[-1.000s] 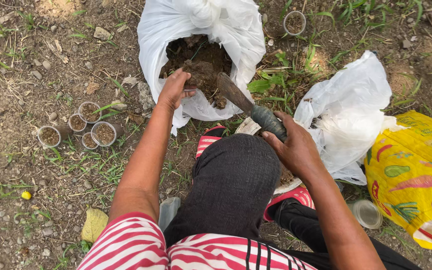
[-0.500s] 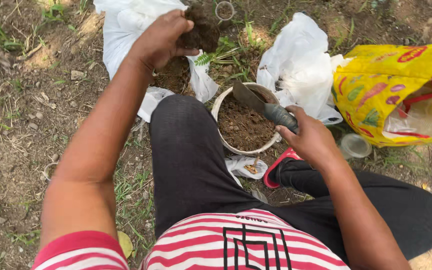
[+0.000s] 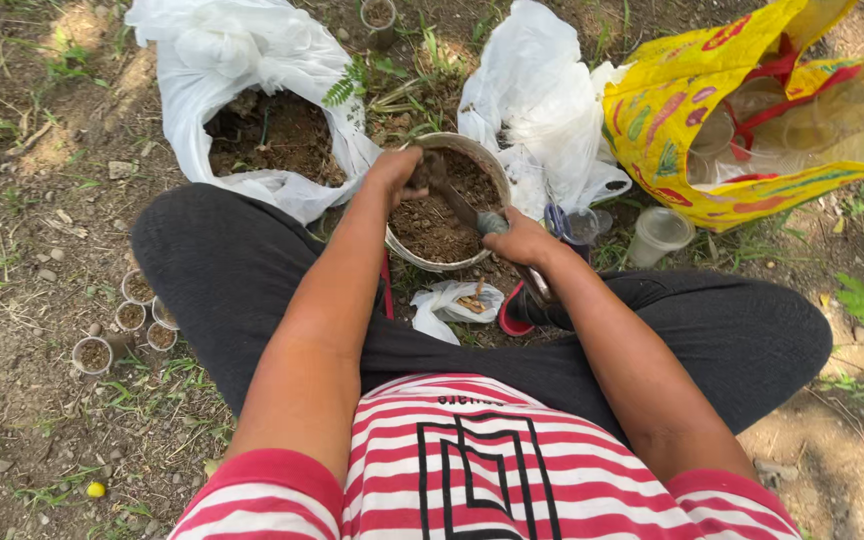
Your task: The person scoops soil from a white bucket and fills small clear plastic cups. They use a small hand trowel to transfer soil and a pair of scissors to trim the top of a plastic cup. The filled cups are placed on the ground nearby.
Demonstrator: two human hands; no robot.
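Note:
I sit on bare ground with a round bowl of soil between my knees. My left hand is over the bowl's left rim, fingers closed around a clump of soil. Holding a small trowel by its dark handle, my right hand rests at the bowl's near right rim, with the blade lying in the soil. A white plastic bag holding dark soil lies open to the upper left.
A crumpled white bag and a yellow patterned bag lie to the right, with a clear plastic cup beside them. Several small soil-filled cups stand at the left. One more cup stands at the top.
My left hand has come from the white soil bag down to the bowl with soil in it. My right hand still holds the trowel at the bowl. The view shifted.

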